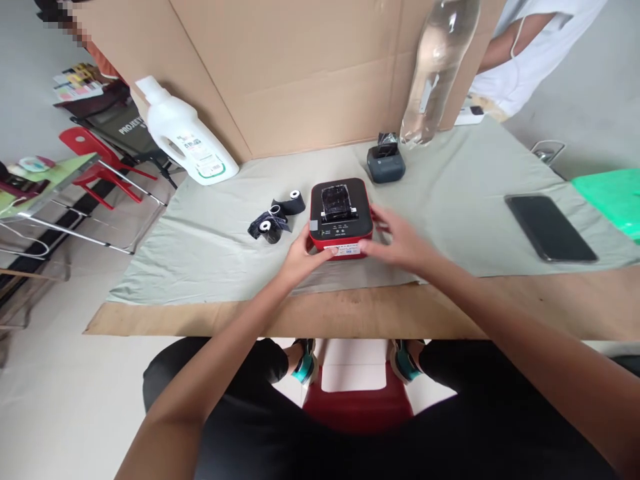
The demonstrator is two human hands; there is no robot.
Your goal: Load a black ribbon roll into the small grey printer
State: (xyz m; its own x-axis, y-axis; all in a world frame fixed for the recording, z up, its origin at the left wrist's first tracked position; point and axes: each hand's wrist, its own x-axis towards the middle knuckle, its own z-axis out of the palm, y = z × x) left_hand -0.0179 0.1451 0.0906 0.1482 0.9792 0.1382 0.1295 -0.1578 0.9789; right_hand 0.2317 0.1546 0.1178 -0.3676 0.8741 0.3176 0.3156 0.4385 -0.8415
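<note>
A small red and black label printer (341,213) sits on the grey-green cloth (210,233) in the middle of the table. My left hand (305,257) grips its front left corner. My right hand (400,240) wraps its right side, fingers along the edge. Its top window shows a dark roll inside. Two dark label rolls (277,217) with white cores lie on the cloth just left of the printer, apart from my left hand.
A second grey printer (385,162) stands behind, next to a clear plastic bottle (437,67). A white detergent jug (185,137) leans at back left, a black phone (550,228) lies right. Cardboard wall behind; another person in white at top right.
</note>
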